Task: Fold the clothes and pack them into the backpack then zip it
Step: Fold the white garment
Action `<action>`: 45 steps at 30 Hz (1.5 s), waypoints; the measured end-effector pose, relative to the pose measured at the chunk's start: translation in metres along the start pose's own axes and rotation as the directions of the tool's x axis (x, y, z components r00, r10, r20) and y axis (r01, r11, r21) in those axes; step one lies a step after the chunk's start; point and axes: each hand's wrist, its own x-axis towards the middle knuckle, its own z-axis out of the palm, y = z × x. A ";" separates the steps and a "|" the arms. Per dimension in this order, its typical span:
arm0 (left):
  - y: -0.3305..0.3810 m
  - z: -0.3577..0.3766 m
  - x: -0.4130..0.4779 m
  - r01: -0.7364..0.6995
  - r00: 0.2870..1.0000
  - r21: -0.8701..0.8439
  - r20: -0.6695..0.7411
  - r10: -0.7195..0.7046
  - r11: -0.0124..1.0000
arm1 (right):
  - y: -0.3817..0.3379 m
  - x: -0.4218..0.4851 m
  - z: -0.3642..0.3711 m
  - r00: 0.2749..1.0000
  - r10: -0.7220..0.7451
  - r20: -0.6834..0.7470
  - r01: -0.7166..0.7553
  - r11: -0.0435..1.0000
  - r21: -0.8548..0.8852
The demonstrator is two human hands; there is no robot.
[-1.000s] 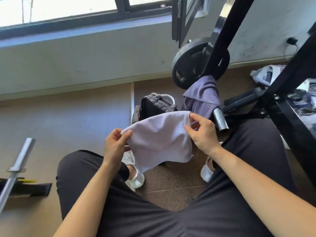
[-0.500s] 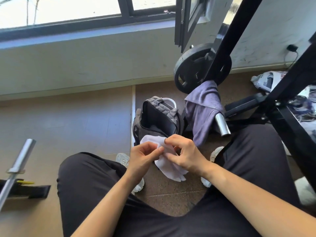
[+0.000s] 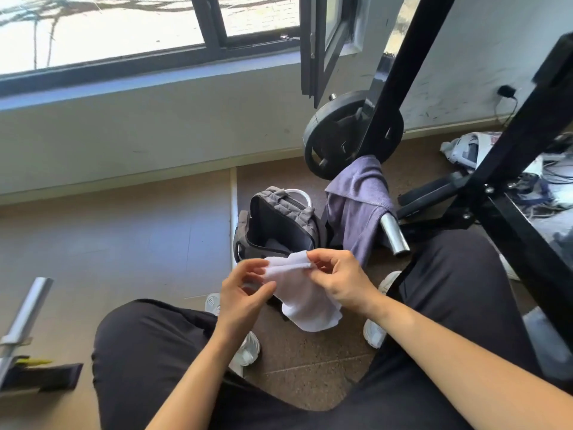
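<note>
Item under handling: one pale white cloth (image 3: pixel 305 302), bunched and partly folded, held in the air above the floor between the person's knees. Its upper edge is gathered at the fingertips; the rest hangs below and toward the person from them.

Container: grey backpack (image 3: pixel 297 212), standing on the floor just beyond the fingertips, main compartment unzipped and gaping. The interior is dark. A grey mass (image 3: pixel 274 245) sits low inside; what it is cannot be told. The cloth is outside the bag, its top edge overlapping the bag's near rim in view.

Right hand (image 3: pixel 338 283): thumb and forefinger closed in a pinch on the cloth's top edge, the other fingers (image 3: pixel 325 254) curled alongside.

Left hand (image 3: pixel 242 296): fingers (image 3: pixel 248 268) half curled, thumb and forefinger spread apart with the cloth's left corner at the gap. The thumb tip lies against the fabric; whether it has a grip cannot be told.

Surroundings: a purple garment (image 3: pixel 356 206) is draped over a chrome bar end (image 3: pixel 393 234), beyond and to the right of the right fingers, just beside the backpack. A black weight plate (image 3: pixel 328 141) stands farther beyond. White shoes (image 3: pixel 248 352) are on the floor below the hands. A second chrome bar (image 3: pixel 26 308) lies well apart to the left of the left fingers.
</note>
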 end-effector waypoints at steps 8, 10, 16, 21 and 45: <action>-0.008 -0.005 0.006 0.097 0.945 0.024 0.311 -0.100 0.995 | -0.005 0.007 -0.022 0.989 0.102 0.109 -0.124 0.969 0.215; -0.010 0.000 0.004 0.038 0.946 0.046 0.322 -0.050 0.998 | -0.004 0.009 -0.024 0.989 0.112 0.095 -0.132 0.962 0.240; -0.007 -0.002 0.005 0.066 0.981 -0.035 0.185 -0.059 0.997 | -0.003 0.012 -0.028 0.986 0.164 0.030 -0.166 0.944 0.285; 0.008 -0.002 -0.002 0.027 0.956 -0.114 0.294 0.008 0.993 | -0.004 0.013 -0.028 0.986 0.156 0.055 -0.158 0.987 0.024; 0.017 -0.004 -0.004 0.314 0.842 -0.040 0.474 -0.258 0.949 | -0.022 0.005 -0.026 0.961 0.176 0.212 -0.264 0.806 0.530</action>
